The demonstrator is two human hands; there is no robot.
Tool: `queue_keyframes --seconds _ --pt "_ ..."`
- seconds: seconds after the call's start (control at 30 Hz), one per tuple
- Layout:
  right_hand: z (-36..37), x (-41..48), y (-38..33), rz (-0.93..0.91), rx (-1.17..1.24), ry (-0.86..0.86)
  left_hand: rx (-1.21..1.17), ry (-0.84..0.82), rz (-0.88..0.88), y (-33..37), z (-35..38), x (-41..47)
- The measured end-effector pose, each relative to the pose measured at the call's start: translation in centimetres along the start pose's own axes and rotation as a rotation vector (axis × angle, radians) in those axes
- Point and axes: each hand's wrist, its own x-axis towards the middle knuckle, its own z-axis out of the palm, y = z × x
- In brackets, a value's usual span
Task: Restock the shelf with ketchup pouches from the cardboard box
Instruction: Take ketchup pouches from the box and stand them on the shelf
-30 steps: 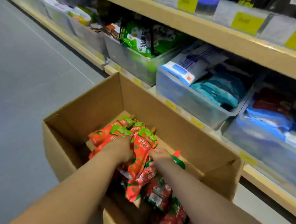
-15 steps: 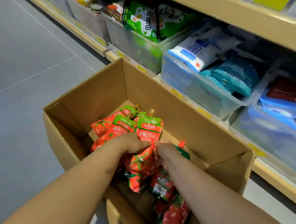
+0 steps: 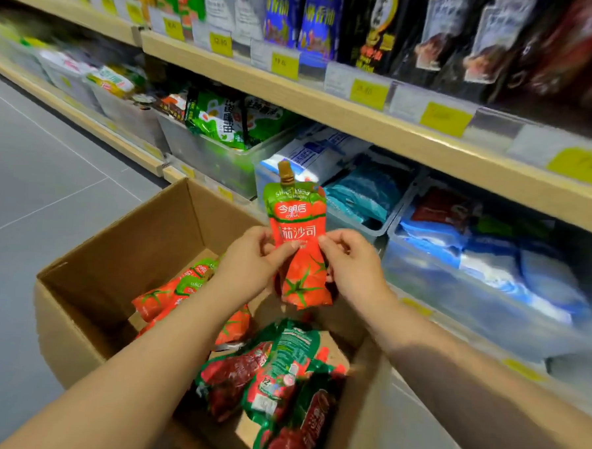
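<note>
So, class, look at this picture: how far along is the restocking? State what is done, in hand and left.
Done: no pouch is clearly on the shelf yet. In hand: one ketchup pouch, upright above the cardboard box, pinched by the left hand and the right hand. Left: shelving it, then the other pouches lying in the box.

Single wide-angle view from a person's head, looking forward and down. Close over an open brown cardboard box in the lower centre. Centred on a red-and-green spouted ketchup pouch pinched between left hand and right hand, near the lens. Angled rightward toward pale wooden shelves slanting across the upper frame; grey tiled floor at left.
</note>
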Motion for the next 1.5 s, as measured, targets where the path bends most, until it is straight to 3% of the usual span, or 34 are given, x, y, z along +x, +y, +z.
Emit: queue_keyframes --seconds 0.27,0.57,0.7,0.97,1.17,1.27,1.4,1.5 --pt "-12.6 -0.1 -6.3 -0.132 0.12 0.161 -0.455 0.153 0.274 13.2 4.4 -0.7" --pt "-24.7 0.0 -9.4 -0.134 0.297 0.312 -0.381 0.049 0.549 25.4 10.5 0.2" --pt "-28.8 0.7 -11.7 -0.154 0.345 0.323 -0.335 0.078 0.662 30.2 11.9 1.4" --pt "-34.1 6.0 -13.7 -0.104 0.318 0.455 -0.219 0.069 0.621 36.6 14.6 5.2" --pt "-34.3 8.7 -10.9 -0.05 0.229 0.453 -0.279 -0.043 0.505 35.5 17.0 6.9" --pt "-34.4 8.8 -9.9 -0.014 0.25 0.462 -0.266 -0.061 0.537 34.8 17.7 6.7" --pt "-34.2 8.7 -9.8 0.023 0.242 0.457 -0.103 -0.046 0.533 34.5 17.7 6.6" --pt "-33.5 8.1 -9.5 0.033 0.054 0.468 0.01 -0.043 0.527 33.9 16.9 6.5"
